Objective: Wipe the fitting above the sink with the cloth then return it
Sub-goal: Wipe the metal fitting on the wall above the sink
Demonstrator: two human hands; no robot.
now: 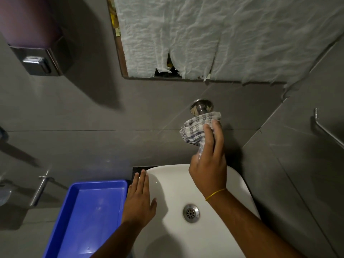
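Note:
A steel fitting (200, 106) juts from the grey wall above the white sink (171, 185); only its round wall flange and the start of its neck show. A white and blue checked cloth (197, 129) is wrapped over the rest of it. My right hand (209, 164) is shut on the cloth, fingers pressing it against the fitting, a yellow thread band around the wrist. My left hand (140, 200) lies flat with fingers apart on the sink's left rim, holding nothing.
A blue plastic tray (74, 211) sits left of the sink. A steel soap dispenser (36, 61) hangs on the wall at upper left. A paper-covered mirror (204, 34) is above the fitting. Metal rails are at left (40, 190) and right (322, 125).

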